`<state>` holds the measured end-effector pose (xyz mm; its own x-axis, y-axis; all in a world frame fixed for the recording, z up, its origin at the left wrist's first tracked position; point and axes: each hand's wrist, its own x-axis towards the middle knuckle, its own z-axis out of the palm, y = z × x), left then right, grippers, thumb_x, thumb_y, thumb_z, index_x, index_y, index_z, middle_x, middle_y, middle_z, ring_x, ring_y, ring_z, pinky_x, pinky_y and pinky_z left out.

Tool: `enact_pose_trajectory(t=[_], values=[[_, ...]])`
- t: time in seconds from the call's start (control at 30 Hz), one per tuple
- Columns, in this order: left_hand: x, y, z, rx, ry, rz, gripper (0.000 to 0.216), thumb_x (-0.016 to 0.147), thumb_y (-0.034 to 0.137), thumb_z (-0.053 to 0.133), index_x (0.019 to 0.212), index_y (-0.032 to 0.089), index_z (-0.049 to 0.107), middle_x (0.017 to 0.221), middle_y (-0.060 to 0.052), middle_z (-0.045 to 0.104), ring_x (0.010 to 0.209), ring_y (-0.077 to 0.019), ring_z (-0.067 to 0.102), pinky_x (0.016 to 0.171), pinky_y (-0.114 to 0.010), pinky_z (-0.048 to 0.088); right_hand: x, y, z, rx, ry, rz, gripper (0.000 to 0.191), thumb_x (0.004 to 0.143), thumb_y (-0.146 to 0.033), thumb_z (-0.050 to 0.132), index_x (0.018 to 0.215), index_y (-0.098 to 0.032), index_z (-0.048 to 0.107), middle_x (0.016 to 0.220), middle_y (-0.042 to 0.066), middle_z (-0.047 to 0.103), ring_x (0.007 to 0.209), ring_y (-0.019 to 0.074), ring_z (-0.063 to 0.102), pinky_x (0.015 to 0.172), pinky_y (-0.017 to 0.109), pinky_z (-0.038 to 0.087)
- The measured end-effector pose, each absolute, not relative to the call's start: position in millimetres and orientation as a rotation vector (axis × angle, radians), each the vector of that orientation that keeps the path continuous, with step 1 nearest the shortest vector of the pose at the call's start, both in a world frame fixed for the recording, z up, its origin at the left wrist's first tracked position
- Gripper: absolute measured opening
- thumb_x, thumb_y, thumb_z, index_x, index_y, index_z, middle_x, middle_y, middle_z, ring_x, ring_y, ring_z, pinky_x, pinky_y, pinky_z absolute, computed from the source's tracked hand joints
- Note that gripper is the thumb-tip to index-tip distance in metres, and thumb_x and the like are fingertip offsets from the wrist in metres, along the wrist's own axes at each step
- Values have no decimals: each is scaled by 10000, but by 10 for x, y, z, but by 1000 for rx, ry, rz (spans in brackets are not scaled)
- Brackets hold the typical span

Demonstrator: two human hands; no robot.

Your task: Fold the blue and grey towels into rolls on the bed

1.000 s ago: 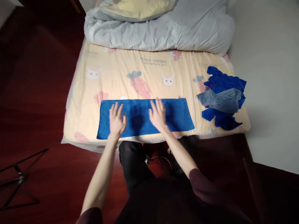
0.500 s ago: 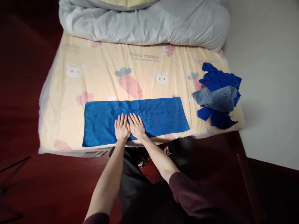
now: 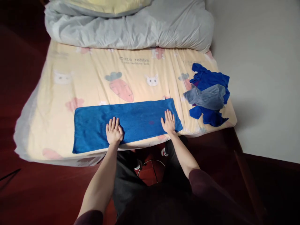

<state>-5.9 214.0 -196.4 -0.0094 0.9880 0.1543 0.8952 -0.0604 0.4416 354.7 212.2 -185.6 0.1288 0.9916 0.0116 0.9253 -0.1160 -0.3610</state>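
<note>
One left hand and one right hand lay flat, fingers extended, on one blue towel spread along a bed's near edge. At right, one gray cloth topped blue cloths too jumbled to count; one gray quilt lay bunched at far side.

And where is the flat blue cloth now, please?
In the head view, the blue cloth lies along the near edge of the bed, under the left hand and right hand, left of the crumpled pile.
</note>
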Motion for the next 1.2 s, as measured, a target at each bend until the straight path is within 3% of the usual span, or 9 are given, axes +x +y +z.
enact_pose_trajectory(t=[0.37,0.5,0.63,0.73,1.2], values=[[5,2182,-1914,1941,2031,552,639,1040,306,317,1643,119,412,1739,-129,308,1651,-274,200,1351,-542,99,3744,2140,-2026,-2219,-1809,133,673,1069,-361,312,1661,-42,331,1722,222,323,1638,295,228,1318,600,159],[700,2170,-1954,1901,2046,607,679,1029,372,415,1651,101,386,1771,-162,164,1668,-346,6,1331,-643,1,3734,2158,-2025,-2188,-1790,150,670,1043,-325,342,1660,-65,352,1708,234,348,1628,311,254,1302,632,189],[1763,2194,-2037,2169,1577,649,634,1055,411,400,1653,200,411,1780,-112,166,1670,-307,48,1352,-599,68,3745,2163,-2054,-2183,-1785,86,655,1029,-308,345,1641,-82,399,1690,219,392,1612,306,302,1302,612,209],[2031,2238,-2081,2251,1494,614,608,1067,415,395,1639,213,442,1782,-102,172,1669,-281,89,1364,-551,83,3763,2168,-2091,-2171,-1789,37,641,1030,-309,340,1622,-83,433,1670,216,428,1598,306,337,1297,604,227],[-563,2114,-1983,1891,2218,544,646,1054,502,468,1637,226,445,1772,-73,230,1661,-284,152,1358,-541,82,3838,2188,-2204,-2106,-1804,-35,650,995,-280,386,1620,-113,449,1647,222,459,1571,347,389,1257,646,293]])
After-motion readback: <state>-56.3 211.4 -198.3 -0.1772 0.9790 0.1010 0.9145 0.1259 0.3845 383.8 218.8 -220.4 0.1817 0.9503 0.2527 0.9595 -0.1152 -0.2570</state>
